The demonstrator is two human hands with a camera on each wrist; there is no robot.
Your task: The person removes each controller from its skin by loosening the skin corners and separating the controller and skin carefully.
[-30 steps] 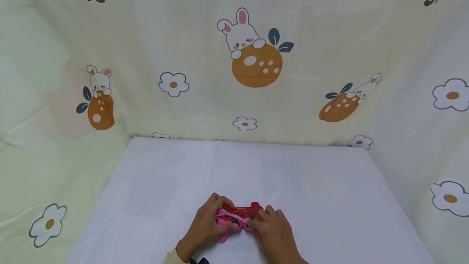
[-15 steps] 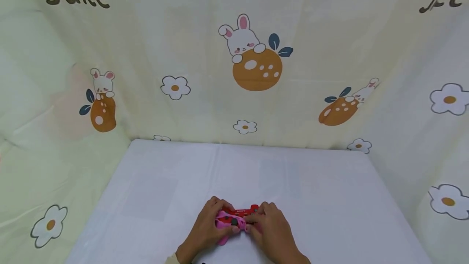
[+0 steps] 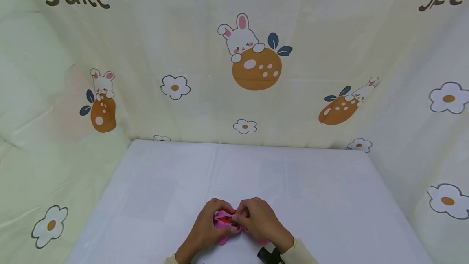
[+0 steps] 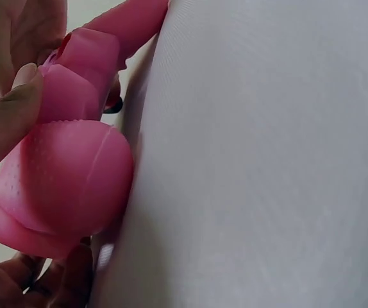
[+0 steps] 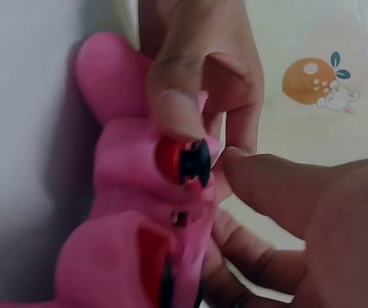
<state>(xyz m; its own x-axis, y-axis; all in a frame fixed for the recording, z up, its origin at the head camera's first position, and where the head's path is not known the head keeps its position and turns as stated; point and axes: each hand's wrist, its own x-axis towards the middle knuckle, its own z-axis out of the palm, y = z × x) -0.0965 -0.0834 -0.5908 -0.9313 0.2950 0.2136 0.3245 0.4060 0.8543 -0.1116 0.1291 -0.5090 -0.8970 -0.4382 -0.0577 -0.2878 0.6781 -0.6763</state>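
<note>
Down at the near part of the desk, seemingly slipping a stretchy pink cover onto a red game controller. Gripping one end with curled fingers of the left hand, and pinching the cover's edge near the middle with the right hand. Next, probably best to hold firm on the left and stretch that edge past the black stick, over any red left bare.

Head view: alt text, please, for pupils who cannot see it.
A person's left hand holds a red gamepad in a pink cover, which the right hand pinches, at a white table with a rabbit-print curtain behind.
</note>
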